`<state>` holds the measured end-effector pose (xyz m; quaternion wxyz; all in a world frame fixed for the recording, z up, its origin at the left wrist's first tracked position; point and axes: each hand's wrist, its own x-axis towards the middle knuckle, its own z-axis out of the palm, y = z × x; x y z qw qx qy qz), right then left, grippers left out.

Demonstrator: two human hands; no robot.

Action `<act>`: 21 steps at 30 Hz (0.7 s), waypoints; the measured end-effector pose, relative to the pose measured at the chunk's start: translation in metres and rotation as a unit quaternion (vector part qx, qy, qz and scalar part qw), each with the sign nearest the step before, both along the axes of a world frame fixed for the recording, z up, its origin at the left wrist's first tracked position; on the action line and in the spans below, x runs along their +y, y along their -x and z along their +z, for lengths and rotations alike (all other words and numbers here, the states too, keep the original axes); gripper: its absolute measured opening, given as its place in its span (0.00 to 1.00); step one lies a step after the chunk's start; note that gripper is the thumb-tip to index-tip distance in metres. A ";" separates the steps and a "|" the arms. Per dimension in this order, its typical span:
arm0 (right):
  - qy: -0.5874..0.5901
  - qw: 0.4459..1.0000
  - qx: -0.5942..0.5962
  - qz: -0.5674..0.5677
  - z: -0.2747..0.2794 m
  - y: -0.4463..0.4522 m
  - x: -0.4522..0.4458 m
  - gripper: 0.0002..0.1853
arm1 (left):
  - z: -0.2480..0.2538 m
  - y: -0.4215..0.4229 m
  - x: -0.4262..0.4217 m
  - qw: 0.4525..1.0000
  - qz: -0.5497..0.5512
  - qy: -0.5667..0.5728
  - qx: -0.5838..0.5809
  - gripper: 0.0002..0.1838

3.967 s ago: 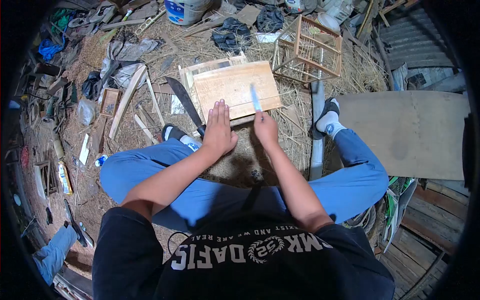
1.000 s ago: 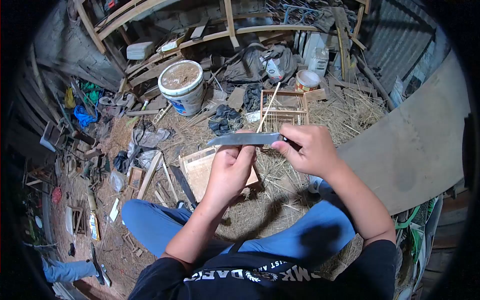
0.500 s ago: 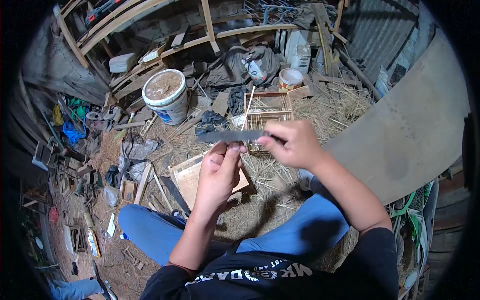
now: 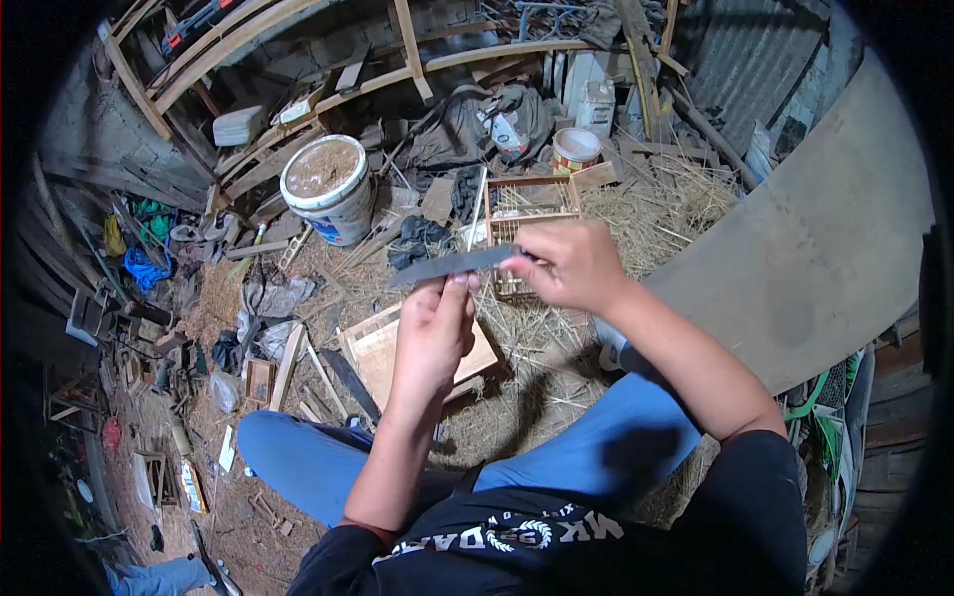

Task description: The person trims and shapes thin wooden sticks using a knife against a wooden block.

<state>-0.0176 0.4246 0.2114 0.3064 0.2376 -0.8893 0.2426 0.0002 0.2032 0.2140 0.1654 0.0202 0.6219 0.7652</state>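
I see the right hand (image 4: pixel 568 262) grasping the knife (image 4: pixel 449 266) at one end — likely for control; the left hand (image 4: pixel 433 328) curls beneath — holding what, I can't tell.

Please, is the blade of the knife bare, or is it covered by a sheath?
Bare. The blade shows uncovered from the right hand to its tip, just above the left hand in view.
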 end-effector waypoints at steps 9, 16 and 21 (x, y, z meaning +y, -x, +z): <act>-0.033 0.999 0.012 0.012 -0.011 0.005 -0.008 0.21 | -0.017 0.001 -0.009 0.999 -0.021 -0.037 -0.009 0.12; 0.128 0.975 -0.144 -0.108 -0.011 0.030 0.021 0.18 | -0.023 -0.004 -0.018 1.000 -0.002 -0.005 0.020 0.11; 0.006 0.999 -0.034 0.035 -0.018 0.013 -0.014 0.21 | -0.020 -0.009 -0.017 1.000 0.014 -0.011 0.023 0.10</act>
